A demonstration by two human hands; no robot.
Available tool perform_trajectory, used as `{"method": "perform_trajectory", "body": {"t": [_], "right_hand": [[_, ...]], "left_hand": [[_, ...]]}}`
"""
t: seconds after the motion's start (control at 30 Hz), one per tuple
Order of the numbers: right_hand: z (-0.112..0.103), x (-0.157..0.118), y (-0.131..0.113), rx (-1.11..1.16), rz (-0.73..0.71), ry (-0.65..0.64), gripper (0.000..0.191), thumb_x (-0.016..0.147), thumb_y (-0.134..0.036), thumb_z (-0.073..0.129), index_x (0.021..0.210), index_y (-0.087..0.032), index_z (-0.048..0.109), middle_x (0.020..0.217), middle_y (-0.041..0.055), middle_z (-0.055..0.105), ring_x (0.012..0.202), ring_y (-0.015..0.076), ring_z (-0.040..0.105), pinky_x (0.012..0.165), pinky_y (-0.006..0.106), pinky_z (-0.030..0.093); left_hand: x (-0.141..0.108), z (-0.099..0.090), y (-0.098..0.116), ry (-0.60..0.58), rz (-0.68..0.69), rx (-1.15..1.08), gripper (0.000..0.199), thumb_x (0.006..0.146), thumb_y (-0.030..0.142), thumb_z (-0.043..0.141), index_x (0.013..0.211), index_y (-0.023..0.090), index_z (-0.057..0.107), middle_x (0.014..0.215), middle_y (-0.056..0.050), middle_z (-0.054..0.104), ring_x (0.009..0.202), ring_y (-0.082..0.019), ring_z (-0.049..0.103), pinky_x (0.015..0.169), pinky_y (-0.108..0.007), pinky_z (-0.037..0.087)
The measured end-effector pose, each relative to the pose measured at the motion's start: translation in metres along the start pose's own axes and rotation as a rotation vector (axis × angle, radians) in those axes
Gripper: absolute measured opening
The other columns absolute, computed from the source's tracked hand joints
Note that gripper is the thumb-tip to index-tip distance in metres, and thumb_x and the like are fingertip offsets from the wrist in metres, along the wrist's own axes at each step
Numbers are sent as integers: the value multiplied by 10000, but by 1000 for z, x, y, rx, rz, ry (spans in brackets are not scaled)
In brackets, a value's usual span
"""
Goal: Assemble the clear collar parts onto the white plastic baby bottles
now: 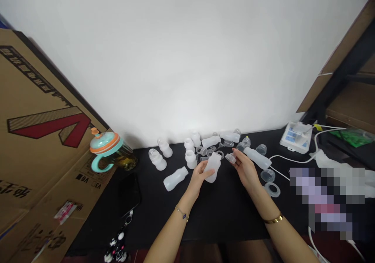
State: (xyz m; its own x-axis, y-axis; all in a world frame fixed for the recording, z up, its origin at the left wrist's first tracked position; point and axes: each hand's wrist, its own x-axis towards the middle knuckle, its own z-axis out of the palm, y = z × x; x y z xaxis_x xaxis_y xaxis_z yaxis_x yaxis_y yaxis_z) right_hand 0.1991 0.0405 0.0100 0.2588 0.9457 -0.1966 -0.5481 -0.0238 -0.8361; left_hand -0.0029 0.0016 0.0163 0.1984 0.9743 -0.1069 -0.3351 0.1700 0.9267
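A translucent white bottle, its open neck up and tilted slightly right, is held in my left hand. Just right of the neck, my right hand pinches a small clear ribbed part between its fingers. The part and the bottle are apart. Behind them lie clear rings and caps among several white bottles. One bottle lies on its side to the left, and another lies beyond my right hand. Two capped bottles stand farther left.
On the black table, a teal-lidded jug and a phone are at left beside a cardboard box. Clear domes and a ring lie right. A white power strip with cables is at the back right.
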Motion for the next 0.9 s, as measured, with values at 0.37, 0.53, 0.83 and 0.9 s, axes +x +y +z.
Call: {"method": "perform_trajectory", "body": {"t": [0.37,0.53,0.83,0.9], "right_hand": [[2,-2,-3,-45,48,-104,318,748,-469,838,956,-235,785,1050,65,772,934,250,715,761,350,590],[7,-8,-8,-71,63,-112,340,700,-463,868,931,-224,796,1026,71,772,924,248,706,733,327,570],[11,-11,-10,-90,53,-126,385,652,-472,898,923,-212,811,1000,80,772,936,257,695,728,327,554],[11,-12,-10,-102,41,-127,382,652,-467,898,922,-211,814,999,83,773,939,261,695,730,328,549]], "left_hand": [[-2,5,3,-63,-19,113,444,706,413,862,1060,174,741,1071,-80,736,998,-254,655,878,-315,450],[-1,4,2,-66,-33,169,477,710,449,849,1077,162,747,1015,-77,738,945,-249,653,836,-317,451],[1,1,-4,-122,-31,184,449,748,450,822,1077,157,738,1023,-75,735,949,-245,652,830,-306,451],[1,2,-3,-118,-36,183,446,752,457,815,1075,158,739,1012,-74,734,953,-250,653,833,-311,451]]}}
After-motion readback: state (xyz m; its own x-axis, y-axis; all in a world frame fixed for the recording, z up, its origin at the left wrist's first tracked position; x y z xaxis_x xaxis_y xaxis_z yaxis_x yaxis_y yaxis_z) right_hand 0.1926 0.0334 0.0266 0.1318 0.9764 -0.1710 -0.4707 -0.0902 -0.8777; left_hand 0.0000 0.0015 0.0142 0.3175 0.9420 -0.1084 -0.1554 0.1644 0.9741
